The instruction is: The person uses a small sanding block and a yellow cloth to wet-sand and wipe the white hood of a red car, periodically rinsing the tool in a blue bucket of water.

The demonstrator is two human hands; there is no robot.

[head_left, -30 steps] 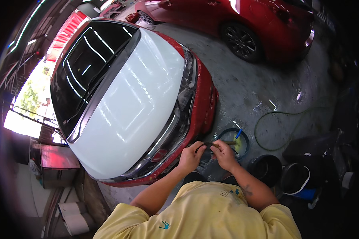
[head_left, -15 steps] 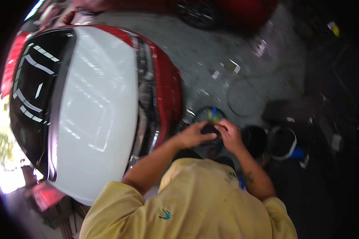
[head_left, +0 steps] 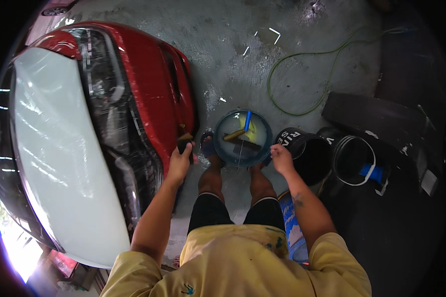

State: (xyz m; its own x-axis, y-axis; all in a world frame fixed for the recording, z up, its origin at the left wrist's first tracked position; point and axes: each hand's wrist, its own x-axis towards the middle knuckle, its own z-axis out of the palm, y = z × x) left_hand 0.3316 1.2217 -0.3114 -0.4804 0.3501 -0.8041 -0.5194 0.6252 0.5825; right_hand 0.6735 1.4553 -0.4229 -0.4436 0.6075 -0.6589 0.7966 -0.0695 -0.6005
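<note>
My left hand [head_left: 179,161] is closed around a small black block [head_left: 184,145] with a brown, sheet-like piece at its far end, beside the red bumper [head_left: 148,104] of a car. My right hand [head_left: 282,159] has its fingers curled together near the right rim of a round basin [head_left: 216,141]; whatever it may hold is hidden. Cloudy water fills the basin. In it are a blue stick-like piece [head_left: 248,121], a yellow-green piece [head_left: 252,132], a brown rolled strip [head_left: 234,134] and a dark flat block [head_left: 247,145].
The car's pale hood [head_left: 59,143] takes up the left side. Right of the basin stand a black bucket [head_left: 295,146] and another black bucket with a white rim [head_left: 371,171]. A green hose [head_left: 275,101] loops over the wet floor. My feet are beside the basin.
My hands were together above the basin and are now apart. The left has moved left to the car with the black block; the right stays near the basin. The view has shifted right.
</note>
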